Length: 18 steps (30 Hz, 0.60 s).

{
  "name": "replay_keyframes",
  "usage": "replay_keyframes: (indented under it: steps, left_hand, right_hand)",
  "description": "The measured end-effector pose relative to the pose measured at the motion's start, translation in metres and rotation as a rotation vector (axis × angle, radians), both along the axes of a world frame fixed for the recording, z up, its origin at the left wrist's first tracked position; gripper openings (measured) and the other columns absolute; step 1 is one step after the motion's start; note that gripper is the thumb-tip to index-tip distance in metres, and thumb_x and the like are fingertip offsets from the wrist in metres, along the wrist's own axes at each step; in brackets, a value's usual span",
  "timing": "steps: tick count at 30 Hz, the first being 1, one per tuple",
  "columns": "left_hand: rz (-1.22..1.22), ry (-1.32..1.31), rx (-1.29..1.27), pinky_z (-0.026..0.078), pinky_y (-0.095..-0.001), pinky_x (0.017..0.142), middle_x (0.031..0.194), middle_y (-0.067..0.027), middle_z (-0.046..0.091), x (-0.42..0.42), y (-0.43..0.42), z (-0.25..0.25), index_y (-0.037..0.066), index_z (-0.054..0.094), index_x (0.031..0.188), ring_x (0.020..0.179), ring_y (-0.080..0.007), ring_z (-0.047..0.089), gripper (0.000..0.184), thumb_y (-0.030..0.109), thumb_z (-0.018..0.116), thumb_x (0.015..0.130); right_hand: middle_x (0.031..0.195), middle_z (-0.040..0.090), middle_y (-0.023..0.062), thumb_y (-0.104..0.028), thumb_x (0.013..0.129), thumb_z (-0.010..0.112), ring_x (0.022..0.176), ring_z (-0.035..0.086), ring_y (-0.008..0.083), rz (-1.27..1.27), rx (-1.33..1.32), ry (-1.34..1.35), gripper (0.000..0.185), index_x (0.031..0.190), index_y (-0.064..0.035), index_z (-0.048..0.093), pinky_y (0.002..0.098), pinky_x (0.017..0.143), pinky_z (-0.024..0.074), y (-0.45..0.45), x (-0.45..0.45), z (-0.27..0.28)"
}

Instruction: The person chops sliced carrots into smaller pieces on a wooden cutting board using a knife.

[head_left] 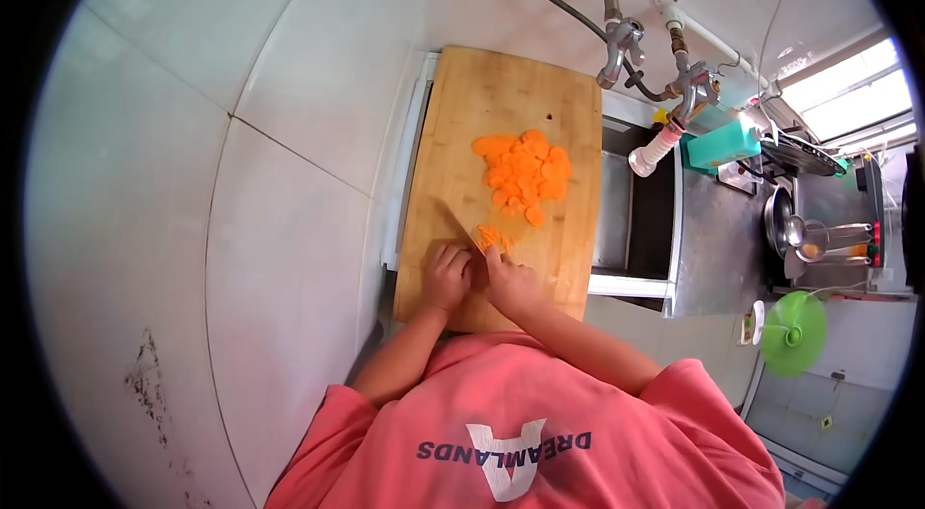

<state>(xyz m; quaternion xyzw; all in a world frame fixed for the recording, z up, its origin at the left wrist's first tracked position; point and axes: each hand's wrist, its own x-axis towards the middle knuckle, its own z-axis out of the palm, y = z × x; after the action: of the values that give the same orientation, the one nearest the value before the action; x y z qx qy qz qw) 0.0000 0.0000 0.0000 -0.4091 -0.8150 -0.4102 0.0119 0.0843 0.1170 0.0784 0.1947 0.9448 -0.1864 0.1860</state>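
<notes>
My right hand [515,288] grips a kitchen knife [459,226], its blade angled up and left across the cutting board [511,85]. Left of the knife, my left hand [447,276] is on the board with its fingers curled close to the blade; what lies under the fingertips is hidden. Thin carrot strips [494,238] lie against the right side of the blade. Farther up the board spreads a pile of round orange carrot slices [523,169], some overlapping.
White tiled wall [289,210] stands close on the left. A sink [617,210] lies partly under the board's right side, with metal taps [621,47] above. Beyond are a teal bottle [723,144], a pan [777,220] and a green fan [793,334].
</notes>
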Motion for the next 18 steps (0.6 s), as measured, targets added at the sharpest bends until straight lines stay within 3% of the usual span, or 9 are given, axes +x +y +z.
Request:
replay_keyframes:
  steps: [2, 5, 9, 18]
  left_hand:
    - [0.002, 0.021, 0.039, 0.050, -0.0369, 0.075, 0.090, -0.0087, 0.064, -0.003, -0.001, 0.005, 0.004, 0.066, 0.086, 0.084, -0.0287, 0.059, 0.013, 0.000, 0.064, 0.073]
    - [0.018, 0.029, 0.108, 0.050, -0.0358, 0.073, 0.088, -0.0088, 0.064, 0.001, 0.006, 0.011, 0.002, 0.066, 0.082, 0.083, -0.0280, 0.060, 0.015, -0.003, 0.067, 0.068]
    - [0.031, 0.048, 0.100, 0.050, -0.0353, 0.073, 0.087, -0.0086, 0.064, -0.001, 0.008, 0.011, 0.002, 0.065, 0.082, 0.083, -0.0274, 0.060, 0.015, -0.002, 0.068, 0.067]
    - [0.048, 0.059, 0.103, 0.050, -0.0353, 0.072, 0.086, -0.0079, 0.065, -0.005, 0.005, 0.012, 0.003, 0.065, 0.081, 0.081, -0.0269, 0.060, 0.015, -0.001, 0.070, 0.067]
  right_hand:
    - [0.086, 0.062, 0.0200, -0.011, 0.072, 0.062, 0.071, 0.064, 0.0384, -0.105, 0.002, 0.123, 0.039, 0.104, -0.0043, 0.041, 0.0451, 0.064, 0.0528, -0.002, 0.000, -0.006]
    - [0.084, 0.062, 0.0200, -0.010, 0.073, 0.062, 0.069, 0.064, 0.0383, -0.161, -0.014, 0.179, 0.035, 0.100, -0.0047, 0.040, 0.0463, 0.063, 0.0523, 0.004, 0.004, -0.002]
    - [0.084, 0.062, 0.0225, -0.006, 0.072, 0.060, 0.071, 0.063, 0.0415, -0.199, -0.054, 0.199, 0.032, 0.097, -0.0031, 0.040, 0.0481, 0.062, 0.0507, 0.003, 0.002, 0.008]
    - [0.085, 0.062, 0.0233, -0.008, 0.084, 0.050, 0.073, 0.061, 0.0435, -0.203, -0.132, 0.201, 0.017, 0.096, -0.0021, 0.039, 0.0507, 0.064, 0.0486, -0.001, -0.001, 0.021]
